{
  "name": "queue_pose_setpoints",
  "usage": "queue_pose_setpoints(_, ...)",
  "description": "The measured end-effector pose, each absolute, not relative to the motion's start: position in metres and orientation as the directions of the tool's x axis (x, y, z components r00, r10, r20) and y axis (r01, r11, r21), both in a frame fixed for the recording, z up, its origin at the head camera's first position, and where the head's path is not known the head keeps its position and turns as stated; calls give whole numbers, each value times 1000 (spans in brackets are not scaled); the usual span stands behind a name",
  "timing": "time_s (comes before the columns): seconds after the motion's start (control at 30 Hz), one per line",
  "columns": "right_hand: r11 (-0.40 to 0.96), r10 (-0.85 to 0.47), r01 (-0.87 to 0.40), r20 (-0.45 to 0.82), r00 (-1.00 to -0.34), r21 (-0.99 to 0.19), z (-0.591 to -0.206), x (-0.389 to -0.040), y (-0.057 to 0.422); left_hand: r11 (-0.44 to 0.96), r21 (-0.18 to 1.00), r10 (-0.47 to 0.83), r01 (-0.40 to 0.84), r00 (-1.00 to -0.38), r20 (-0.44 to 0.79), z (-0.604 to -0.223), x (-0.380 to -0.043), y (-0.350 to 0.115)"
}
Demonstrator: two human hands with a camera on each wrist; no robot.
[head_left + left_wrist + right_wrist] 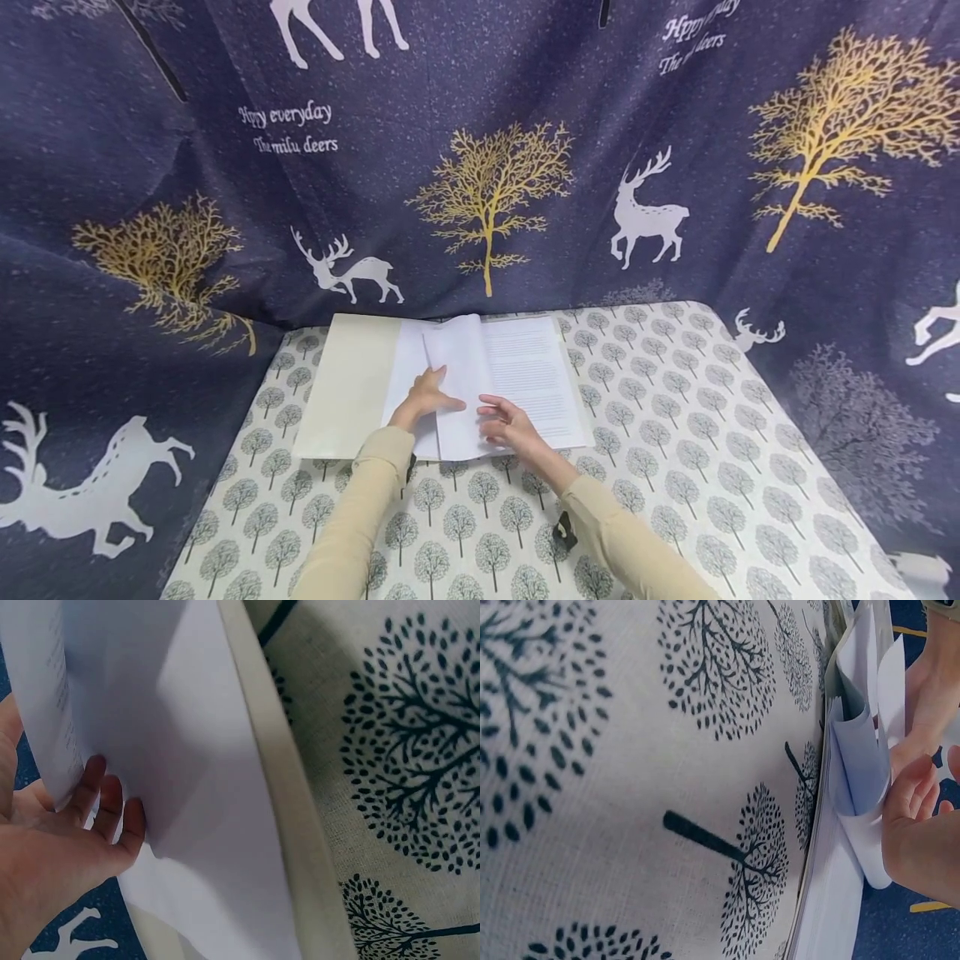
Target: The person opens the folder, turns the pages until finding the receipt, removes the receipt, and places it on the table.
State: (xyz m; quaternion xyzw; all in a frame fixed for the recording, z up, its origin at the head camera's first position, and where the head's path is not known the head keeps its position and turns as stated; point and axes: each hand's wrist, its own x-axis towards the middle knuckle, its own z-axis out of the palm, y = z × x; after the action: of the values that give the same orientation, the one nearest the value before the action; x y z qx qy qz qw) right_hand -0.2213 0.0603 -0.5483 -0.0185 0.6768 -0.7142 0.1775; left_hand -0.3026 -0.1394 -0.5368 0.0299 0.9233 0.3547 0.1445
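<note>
Several white printed sheets (528,375) lie in an open cream folder (348,383) on the table. In the middle, a white sheet (465,367) is turned leftward and bulges up in a curve. My left hand (426,397) rests at that sheet's left edge, thumb and fingers spread apart, thumb over the paper. In the left wrist view, the left fingertips (133,814) touch the paper beside a raised, printed sheet (45,705). My right hand (508,423) hovers by the curve's right side, fingers loosely bent and holding nothing; the right wrist view shows it beside the curled paper (862,765).
A tablecloth (675,467) printed with grey trees covers the table under the folder. Behind hangs a dark blue curtain (420,108) with white deer and golden trees. A small white object (921,571) shows beyond the table at lower right.
</note>
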Motion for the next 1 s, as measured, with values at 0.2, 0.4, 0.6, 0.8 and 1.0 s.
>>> queue_pose_setpoints(0.2,-25,-271,232,-217,-938,-972,-551,-223,64,797,603,129,-39,-964,-232,-534,-299,-143)
queue_pose_setpoints(0.4,-46,-236,231,-215,-948,-972,-556,-231,71,810,586,103,-41,-972,-210,-539,-297,-148)
queue_pose_setpoints(0.6,-30,-191,230,-220,-957,-973,-558,-236,82,754,652,77,-81,-975,-211,-549,-297,-154)
queue_pose_setpoints(0.8,-33,-137,259,-252,-958,-965,-562,-245,91,741,669,83,-60,-980,-180,-552,-294,-160)
queue_pose_setpoints(1.0,14,-109,235,-235,-966,-972,-563,-262,101,737,676,80,-21,-990,-118,-554,-298,-169)
